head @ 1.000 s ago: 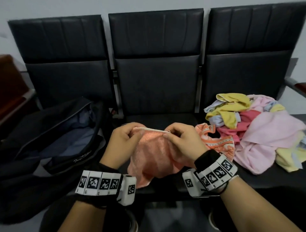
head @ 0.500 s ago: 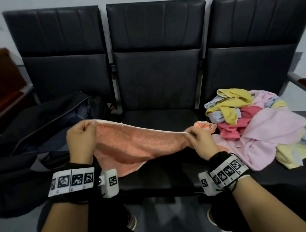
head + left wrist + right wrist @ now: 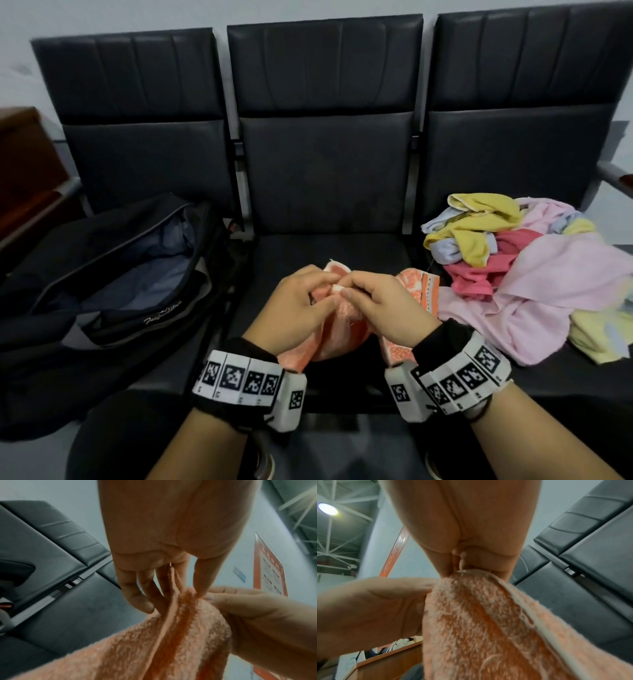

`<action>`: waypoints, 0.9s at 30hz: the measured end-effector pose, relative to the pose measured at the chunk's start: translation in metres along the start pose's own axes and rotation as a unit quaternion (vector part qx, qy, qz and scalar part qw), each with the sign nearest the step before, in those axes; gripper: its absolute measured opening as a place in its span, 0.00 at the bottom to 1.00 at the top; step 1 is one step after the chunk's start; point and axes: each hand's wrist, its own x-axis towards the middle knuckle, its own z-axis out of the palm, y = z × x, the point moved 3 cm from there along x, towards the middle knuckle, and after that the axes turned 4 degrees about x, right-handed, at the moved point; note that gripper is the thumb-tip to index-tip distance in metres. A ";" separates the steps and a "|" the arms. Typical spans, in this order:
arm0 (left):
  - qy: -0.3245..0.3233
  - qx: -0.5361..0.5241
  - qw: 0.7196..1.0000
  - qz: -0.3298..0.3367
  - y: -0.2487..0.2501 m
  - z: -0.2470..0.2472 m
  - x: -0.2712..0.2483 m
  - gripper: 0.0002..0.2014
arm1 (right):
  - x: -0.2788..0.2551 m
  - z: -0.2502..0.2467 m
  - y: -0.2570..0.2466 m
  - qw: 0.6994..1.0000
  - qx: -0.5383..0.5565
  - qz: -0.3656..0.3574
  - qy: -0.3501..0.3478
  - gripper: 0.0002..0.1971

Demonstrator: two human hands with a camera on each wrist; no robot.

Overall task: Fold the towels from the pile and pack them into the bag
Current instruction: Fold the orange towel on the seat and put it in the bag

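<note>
An orange terry towel (image 3: 339,329) hangs doubled over the middle seat, its two ends brought together. My left hand (image 3: 308,301) and right hand (image 3: 373,301) meet above it, and each pinches the towel's top edge. In the left wrist view my left hand (image 3: 185,592) grips the towel (image 3: 180,635) between thumb and fingers. In the right wrist view my right hand (image 3: 471,566) pinches the towel (image 3: 479,622) by its cream-trimmed edge. The open black bag (image 3: 113,274) lies on the left seat. The pile of towels (image 3: 534,274) sits on the right seat.
A row of three black padded chairs (image 3: 325,154) carries everything. A patterned orange towel (image 3: 421,291) lies at the pile's near left edge, by my right hand. A brown wooden cabinet (image 3: 24,178) stands at the far left. My knees are below the seat's front edge.
Half a second ago the towel was stretched wide between my hands. My hands have come together at the middle, so the towel now hangs doubled.
</note>
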 end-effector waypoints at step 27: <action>0.362 0.040 0.922 -0.130 -0.050 -0.090 -0.007 0.05 | -0.039 -0.090 0.055 0.941 -0.274 0.098 0.171 0.06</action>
